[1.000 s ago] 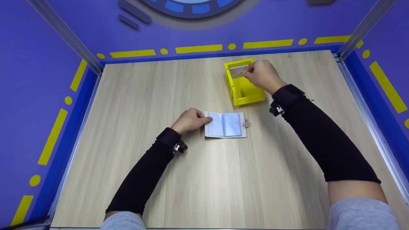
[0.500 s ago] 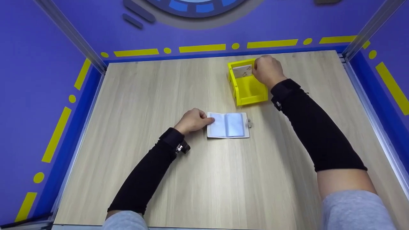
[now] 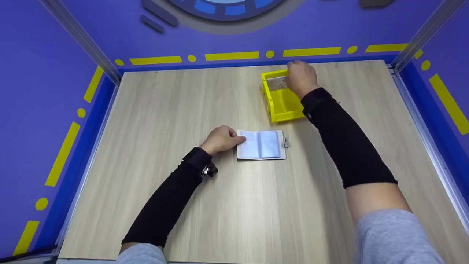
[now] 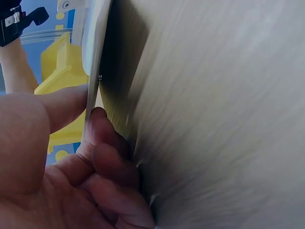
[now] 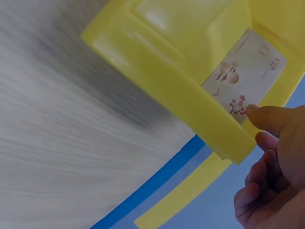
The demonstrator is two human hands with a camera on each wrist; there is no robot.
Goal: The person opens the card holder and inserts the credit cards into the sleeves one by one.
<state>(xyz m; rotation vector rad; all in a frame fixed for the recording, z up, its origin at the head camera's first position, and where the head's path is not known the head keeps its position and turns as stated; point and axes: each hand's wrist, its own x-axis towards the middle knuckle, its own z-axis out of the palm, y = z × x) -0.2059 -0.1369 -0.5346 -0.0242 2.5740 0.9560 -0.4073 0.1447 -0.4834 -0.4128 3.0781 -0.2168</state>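
An open card holder [image 3: 269, 144] with bluish clear sleeves and a snap strap lies at the table's middle. My left hand [image 3: 221, 140] pinches its left edge, thumb on top and fingers beneath; the left wrist view shows the cover [image 4: 96, 47] between them. Farther back stands a yellow storage bin [image 3: 287, 117]. A white VIP card [image 5: 243, 74] with red blossom print leans against the bin's back wall. My right hand [image 3: 301, 79] reaches over the bin's back right corner. Its thumb touches the card's edge, while the other fingers [image 5: 257, 174] curl loosely outside the bin.
The wood-grain table [image 3: 165, 110] is enclosed by blue-purple panels [image 3: 227, 44] with yellow dashes at the back and sides. Metal rails [image 3: 91, 161] run along its side edges. The bin stands near the back panel.
My right hand has moved from above the bin's inside to its back right corner, and the thumb now touches the card. The left hand keeps its hold on the card holder.
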